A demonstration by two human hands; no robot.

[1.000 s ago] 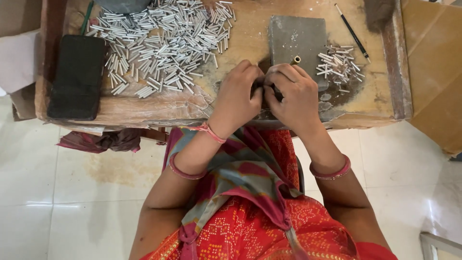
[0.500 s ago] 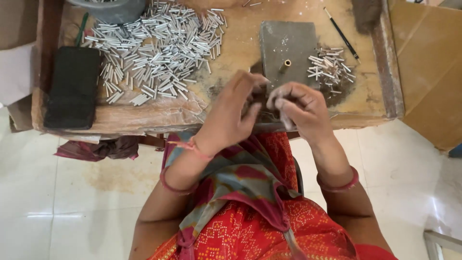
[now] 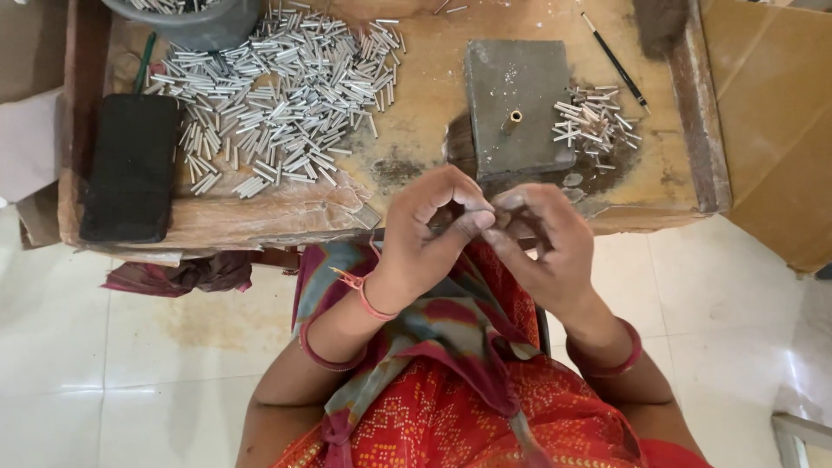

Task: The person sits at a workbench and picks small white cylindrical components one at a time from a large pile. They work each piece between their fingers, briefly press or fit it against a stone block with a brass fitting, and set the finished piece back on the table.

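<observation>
Metal tubes at a low wooden worktop: small piece worked between fingertips

Black flat pad (image 3: 130, 169) lies at the worktop's (image 3: 416, 104) left end. Beside it, a wide heap of short silver tubes (image 3: 277, 113), with a grey bowl (image 3: 195, 22) of more above. Left hand (image 3: 429, 230) and right hand (image 3: 542, 247) meet at the near edge, fingertips pinched together on something too small to identify. Judged step: fitting or fingering one piece; the next move calls for fine alignment. Grey block (image 3: 516, 108) with a brass peg (image 3: 514, 117) stands just beyond, unobstructed. Small tube pile (image 3: 594, 126) and a thin pencil (image 3: 617, 62) lie right.
</observation>
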